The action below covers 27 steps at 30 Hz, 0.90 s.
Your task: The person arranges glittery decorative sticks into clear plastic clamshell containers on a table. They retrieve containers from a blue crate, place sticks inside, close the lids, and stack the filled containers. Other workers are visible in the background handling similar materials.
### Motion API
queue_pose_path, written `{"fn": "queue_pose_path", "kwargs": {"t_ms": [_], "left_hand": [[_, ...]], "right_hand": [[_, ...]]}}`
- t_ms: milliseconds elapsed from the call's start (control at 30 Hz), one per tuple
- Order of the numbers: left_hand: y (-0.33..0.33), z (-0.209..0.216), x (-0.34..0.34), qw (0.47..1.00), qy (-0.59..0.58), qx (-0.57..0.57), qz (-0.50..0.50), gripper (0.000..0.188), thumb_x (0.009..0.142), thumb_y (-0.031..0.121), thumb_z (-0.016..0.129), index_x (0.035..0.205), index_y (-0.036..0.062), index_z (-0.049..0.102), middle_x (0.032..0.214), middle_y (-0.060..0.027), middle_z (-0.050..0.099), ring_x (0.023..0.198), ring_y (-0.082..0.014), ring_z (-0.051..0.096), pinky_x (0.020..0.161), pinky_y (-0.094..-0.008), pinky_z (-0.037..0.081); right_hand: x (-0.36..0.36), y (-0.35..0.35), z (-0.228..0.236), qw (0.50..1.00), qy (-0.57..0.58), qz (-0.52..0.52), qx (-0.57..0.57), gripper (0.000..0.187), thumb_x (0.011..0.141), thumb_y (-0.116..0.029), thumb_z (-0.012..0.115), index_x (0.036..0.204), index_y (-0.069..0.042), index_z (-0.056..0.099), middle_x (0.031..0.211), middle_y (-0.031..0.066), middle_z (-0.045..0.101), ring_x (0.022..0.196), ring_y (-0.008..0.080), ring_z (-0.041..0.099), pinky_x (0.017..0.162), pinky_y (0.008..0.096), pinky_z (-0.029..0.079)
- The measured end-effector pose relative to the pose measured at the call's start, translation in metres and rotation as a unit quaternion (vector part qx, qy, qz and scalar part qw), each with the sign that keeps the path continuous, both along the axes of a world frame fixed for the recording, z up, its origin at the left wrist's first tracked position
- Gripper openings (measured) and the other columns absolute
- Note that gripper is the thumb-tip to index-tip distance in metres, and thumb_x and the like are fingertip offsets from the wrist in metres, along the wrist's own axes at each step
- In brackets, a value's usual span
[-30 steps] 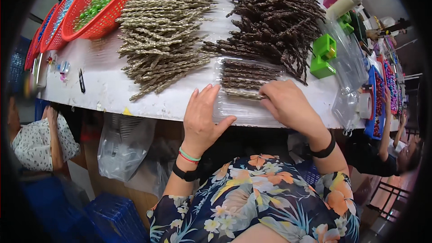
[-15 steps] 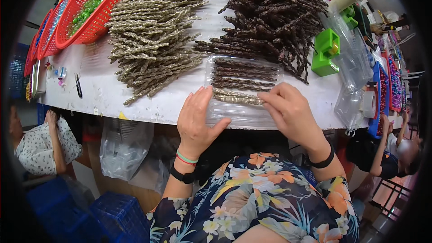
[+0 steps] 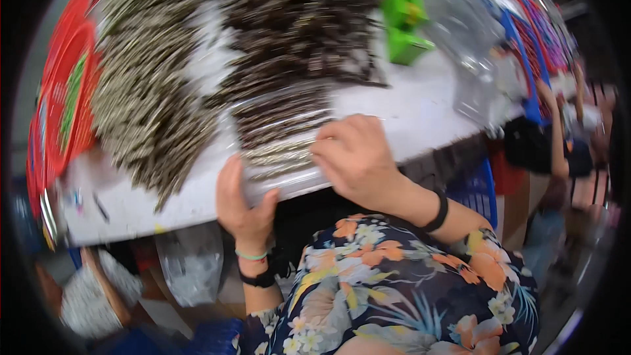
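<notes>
A clear plastic tray (image 3: 296,183) lies at the front edge of the white table. Rows of dark brown beaded strands (image 3: 282,118) fill its far part, with pale gold beaded strands (image 3: 279,155) on the near side. My left hand (image 3: 242,200) rests at the tray's left edge, fingers straight and thumb apart, holding nothing. Thumb and fingers of my right hand (image 3: 355,158) are pinched at the right end of a gold strand over the tray; the fingertips partly hide that end. The picture is smeared by motion.
Behind the tray lie a big heap of gold strands (image 3: 148,85) and a heap of dark strands (image 3: 299,20). Red baskets (image 3: 82,131) stand at left. A green dispenser (image 3: 402,26) and clear plastic packaging (image 3: 470,72) are at right. Other people sit at both sides.
The view has turned, so the table now slants and the tray sits further left. Both hands stay at the tray; more gold strand shows below the right fingers.
</notes>
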<state>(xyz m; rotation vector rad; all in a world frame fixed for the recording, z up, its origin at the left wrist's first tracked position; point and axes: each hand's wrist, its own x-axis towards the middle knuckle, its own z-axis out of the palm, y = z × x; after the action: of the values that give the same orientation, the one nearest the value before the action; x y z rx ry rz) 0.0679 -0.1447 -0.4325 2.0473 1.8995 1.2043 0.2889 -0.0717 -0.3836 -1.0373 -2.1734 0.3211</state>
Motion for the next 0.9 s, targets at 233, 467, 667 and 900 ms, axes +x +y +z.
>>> {"fn": "queue_pose_path", "kwargs": {"t_ms": [233, 467, 667, 900], "left_hand": [[-0.015, -0.009, -0.009, 0.993, 0.102, -0.059, 0.001, 0.067, 0.103, 0.052, 0.044, 0.136, -0.0047, 0.055, 0.143, -0.0252, 0.048, 0.131, -0.0402, 0.047, 0.11, -0.0477, 0.037], [0.001, -0.007, -0.01, 0.977, 0.213, -0.016, -0.02, 0.068, 0.106, 0.052, 0.032, 0.14, -0.0027, 0.053, 0.144, -0.0246, 0.046, 0.134, -0.0378, 0.044, 0.112, -0.0474, 0.033], [-0.01, -0.003, -0.013, 0.969, 0.243, -0.038, 0.003, 0.071, 0.106, 0.055, 0.027, 0.142, -0.0007, 0.051, 0.145, -0.0246, 0.044, 0.135, -0.0382, 0.041, 0.112, -0.0503, 0.031], [-0.002, -0.009, -0.014, 0.971, 0.237, -0.04, 0.01, 0.08, 0.103, 0.063, 0.022, 0.141, -0.0011, 0.053, 0.146, -0.0256, 0.043, 0.135, -0.0387, 0.042, 0.112, -0.0509, 0.032]], "right_hand": [[0.006, -0.006, -0.018, 0.998, -0.017, -0.052, -0.005, 0.014, 0.073, -0.019, 0.062, 0.076, -0.005, 0.063, 0.089, 0.0087, 0.059, 0.091, 0.0264, 0.055, 0.08, 0.0414, 0.044], [-0.002, -0.011, -0.033, 0.993, 0.068, -0.093, 0.016, 0.016, 0.072, -0.019, 0.063, 0.068, -0.006, 0.07, 0.084, 0.006, 0.061, 0.092, 0.0255, 0.053, 0.081, 0.0395, 0.04], [-0.013, -0.011, -0.037, 0.998, 0.054, -0.024, -0.005, 0.02, 0.076, -0.024, 0.064, 0.076, -0.01, 0.078, 0.092, 0.0041, 0.066, 0.1, 0.0267, 0.052, 0.085, 0.0393, 0.037], [-0.009, -0.011, -0.035, 0.998, 0.056, -0.037, 0.009, 0.017, 0.077, -0.025, 0.063, 0.074, -0.012, 0.074, 0.09, 0.0045, 0.065, 0.097, 0.0247, 0.053, 0.085, 0.038, 0.039]]}}
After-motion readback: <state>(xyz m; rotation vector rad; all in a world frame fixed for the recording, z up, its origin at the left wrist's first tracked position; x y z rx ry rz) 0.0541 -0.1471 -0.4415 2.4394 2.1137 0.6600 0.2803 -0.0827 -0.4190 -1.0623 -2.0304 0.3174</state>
